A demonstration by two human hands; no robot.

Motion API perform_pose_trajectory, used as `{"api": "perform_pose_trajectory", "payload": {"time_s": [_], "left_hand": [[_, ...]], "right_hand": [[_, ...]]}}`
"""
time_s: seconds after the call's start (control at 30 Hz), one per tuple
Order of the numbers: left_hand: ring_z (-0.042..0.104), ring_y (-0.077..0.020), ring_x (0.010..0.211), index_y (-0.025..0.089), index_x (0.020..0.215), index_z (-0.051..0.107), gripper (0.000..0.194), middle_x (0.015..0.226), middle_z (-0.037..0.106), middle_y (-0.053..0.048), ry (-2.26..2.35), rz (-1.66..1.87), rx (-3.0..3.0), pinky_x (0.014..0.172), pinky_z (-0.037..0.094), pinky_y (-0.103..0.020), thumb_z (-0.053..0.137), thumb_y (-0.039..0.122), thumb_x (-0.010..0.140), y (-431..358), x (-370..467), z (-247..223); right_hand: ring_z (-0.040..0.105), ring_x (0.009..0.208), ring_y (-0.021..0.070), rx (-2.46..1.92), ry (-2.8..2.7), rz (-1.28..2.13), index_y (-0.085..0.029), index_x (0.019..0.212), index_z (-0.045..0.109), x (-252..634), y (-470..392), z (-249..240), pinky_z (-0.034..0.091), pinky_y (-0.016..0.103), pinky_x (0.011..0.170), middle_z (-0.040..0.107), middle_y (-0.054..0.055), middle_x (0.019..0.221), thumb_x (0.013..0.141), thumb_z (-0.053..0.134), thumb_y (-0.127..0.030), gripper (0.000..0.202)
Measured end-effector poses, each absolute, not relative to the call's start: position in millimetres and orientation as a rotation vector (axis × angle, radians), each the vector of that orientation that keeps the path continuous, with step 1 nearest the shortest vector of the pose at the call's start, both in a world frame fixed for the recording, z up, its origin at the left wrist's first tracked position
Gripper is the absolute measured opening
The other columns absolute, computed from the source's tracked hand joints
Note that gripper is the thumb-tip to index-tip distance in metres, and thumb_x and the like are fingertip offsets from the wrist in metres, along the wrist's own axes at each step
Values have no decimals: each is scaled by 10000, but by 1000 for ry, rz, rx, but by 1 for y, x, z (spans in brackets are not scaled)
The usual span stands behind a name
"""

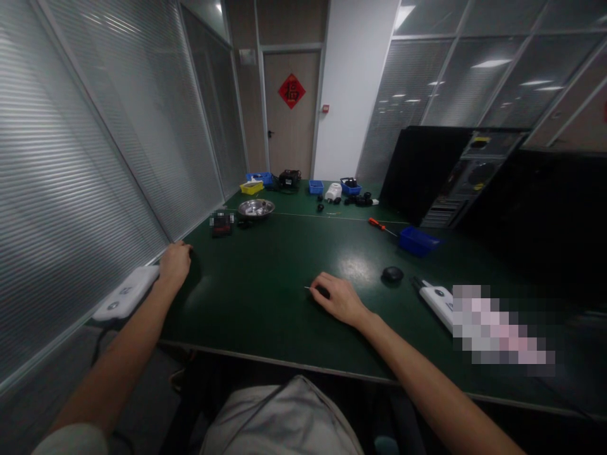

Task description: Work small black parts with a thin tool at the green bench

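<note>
My right hand [337, 298] rests over the middle of the green table. Its thumb and forefinger are pinched together on a thin, pale rod [307, 288] that points left; its kind is too small to tell. A dark patch shows inside the curl of those fingers. At the table's left edge, by the glass wall, my left hand [175, 262] is closed with the fingers curled. Something dark shows at its fingertips, but I cannot make it out. Just below that hand lies a white power strip [127, 292].
A black mouse [392, 274], another white power strip [439, 301], an orange screwdriver [378, 224] and a blue bin [417, 241] lie to the right. Farther back are a metal bowl [256, 208], a dark box [222, 225] and small bins. A computer case [427, 170] stands back right.
</note>
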State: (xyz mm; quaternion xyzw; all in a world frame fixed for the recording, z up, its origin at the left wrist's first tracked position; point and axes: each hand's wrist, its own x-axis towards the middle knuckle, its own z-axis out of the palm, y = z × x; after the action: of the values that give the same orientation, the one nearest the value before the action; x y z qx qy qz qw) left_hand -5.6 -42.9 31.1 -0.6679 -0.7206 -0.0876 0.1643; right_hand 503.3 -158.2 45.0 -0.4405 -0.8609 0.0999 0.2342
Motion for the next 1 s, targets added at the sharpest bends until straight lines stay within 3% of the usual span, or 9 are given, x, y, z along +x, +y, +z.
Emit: {"api": "perform_pose_trajectory", "payload": {"time_s": [0.2, 0.3, 0.4, 0.5, 0.63, 0.83, 1.0], "left_hand": [[646, -323, 1028, 92, 1092, 715, 349, 1152, 661, -194, -1939, -33, -1949, 878, 493, -407, 445, 103, 870, -47, 4, 35], [659, -298, 996, 106, 1148, 699, 377, 1192, 644, -181, -2000, -114, -1976, 823, 508, -376, 443, 97, 872, -47, 5, 37], [644, -285, 1070, 135, 1170, 707, 368, 1183, 657, -149, -2012, -352, -2101, 907, 508, -377, 439, 135, 918, -48, 20, 43], [639, -253, 1092, 180, 1154, 725, 315, 1156, 681, -100, -1844, -636, -2474, 975, 501, -380, 470, 208, 972, -56, 69, 48], [647, -197, 1018, 226, 1164, 723, 257, 1136, 665, -62, -1327, -791, -3074, 901, 524, -333, 516, 270, 1019, -82, 174, 46], [631, -170, 974, 227, 1254, 656, 257, 1099, 639, -54, -1011, -925, -3286, 880, 522, -305, 538, 226, 1026, -117, 262, 39], [550, -232, 1238, 266, 1343, 598, 398, 1323, 578, -71, -1061, -1040, -3167, 1076, 467, -402, 673, 251, 952, -124, 259, 40]], "right_hand": [[624, 786, 143, -1214, -2355, 288, -238, 1030, 656, 505, -160, 46, 421, 270, 707, 665, 14, 1010, 1050, 519, -345, 175], [625, 792, 142, -1212, -2358, 286, -236, 1027, 656, 505, -161, 47, 422, 266, 716, 664, 15, 1005, 1050, 520, -342, 174], [621, 786, 142, -1218, -2356, 267, -235, 1018, 656, 505, -161, 46, 413, 263, 709, 663, 16, 997, 1052, 514, -343, 181], [612, 767, 137, -1246, -2339, 254, -236, 1017, 654, 505, -161, 45, 398, 259, 688, 658, 12, 994, 1049, 518, -344, 176], [610, 774, 141, -1302, -2326, 217, -238, 1005, 658, 505, -161, 44, 370, 261, 674, 657, 9, 982, 1041, 523, -347, 177], [607, 781, 145, -1411, -2327, 178, -242, 996, 675, 505, -159, 41, 333, 265, 660, 662, 9, 967, 1025, 536, -355, 181], [608, 791, 148, -1437, -2333, 177, -239, 980, 679, 504, -158, 41, 321, 267, 658, 661, 9, 958, 1018, 540, -358, 186]]}}
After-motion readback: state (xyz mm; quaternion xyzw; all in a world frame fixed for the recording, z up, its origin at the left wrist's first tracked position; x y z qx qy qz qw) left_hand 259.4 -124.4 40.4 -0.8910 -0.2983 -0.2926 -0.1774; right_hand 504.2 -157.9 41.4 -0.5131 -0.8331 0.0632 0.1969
